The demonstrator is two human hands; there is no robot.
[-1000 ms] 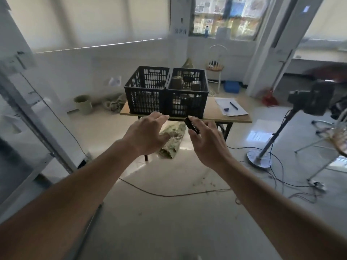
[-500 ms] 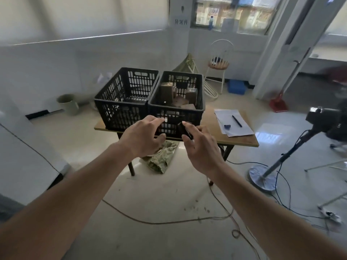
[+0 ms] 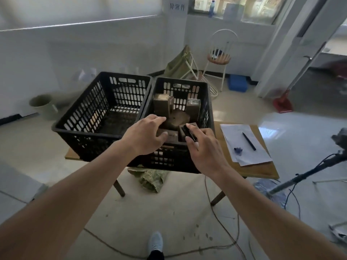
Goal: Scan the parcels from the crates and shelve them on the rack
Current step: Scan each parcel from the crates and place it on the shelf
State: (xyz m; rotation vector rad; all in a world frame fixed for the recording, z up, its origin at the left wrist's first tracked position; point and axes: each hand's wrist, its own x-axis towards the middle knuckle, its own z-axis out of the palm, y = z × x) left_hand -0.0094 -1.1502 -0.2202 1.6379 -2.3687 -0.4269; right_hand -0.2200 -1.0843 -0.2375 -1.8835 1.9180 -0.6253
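Parcels, brown and box-shaped (image 3: 160, 106), stand and lie inside the right black plastic lattice crate (image 3: 206, 117); we count several, some upright at the far side and some flat near our hands. Largest in the scene is the low wooden table (image 3: 266, 169), which carries both crates side by side, touching. On the left, the second black plastic lattice crate (image 3: 78, 119) shows no parcel that we can make out, so we judge that its share is probably finished, though its floor is dark. No rack is in view, so we cannot tell how many parcels are shelved. At the right end of the table lie white paper sheets (image 3: 244, 145) with a black pen (image 3: 249, 141).

Our left hand (image 3: 145, 136) reaches over the near wall of the right crate, its fingers loosely bent above a flat parcel and holding nothing. Our right hand (image 3: 203, 149) pinches a small black handheld scanner (image 3: 190, 132). We judge that all parcels in this crate remain to be scanned and shelved.
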